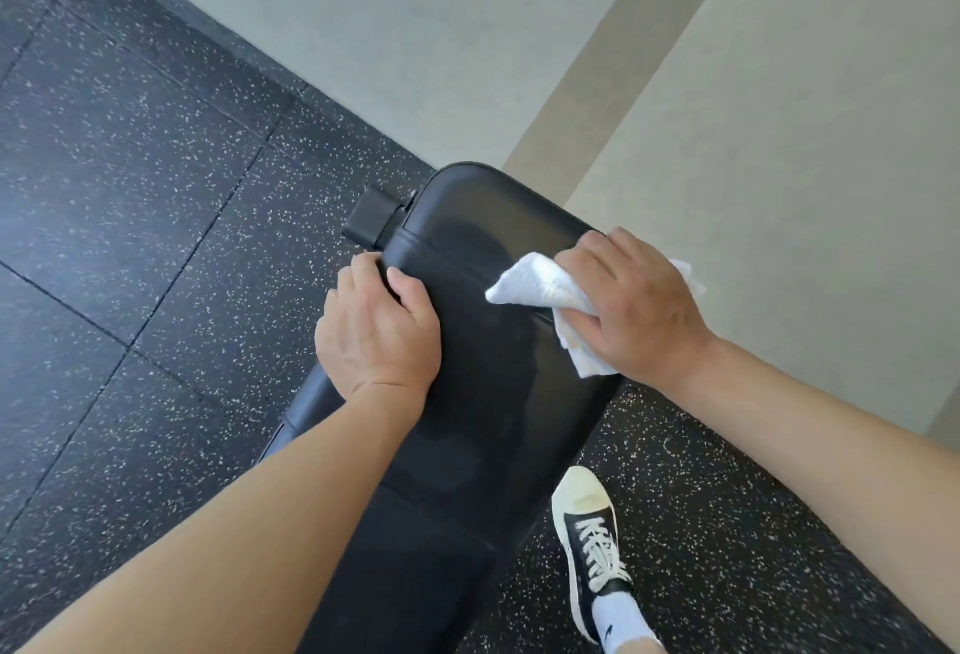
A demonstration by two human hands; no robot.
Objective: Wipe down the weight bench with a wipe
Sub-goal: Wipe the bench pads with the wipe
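Pressing the wipe [540,289] flat on the bench [483,341] pad, your right hand [634,300] fingers curl over it; keep strokes overlapping; left hand [376,331] grips the pad's edge, steadying.

White wipe [540,289] on black bench [483,393]

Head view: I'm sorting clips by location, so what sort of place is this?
Probably a gym: a black padded weight bench, speckled rubber floor tiles, and a hand wiping with a white wipe.
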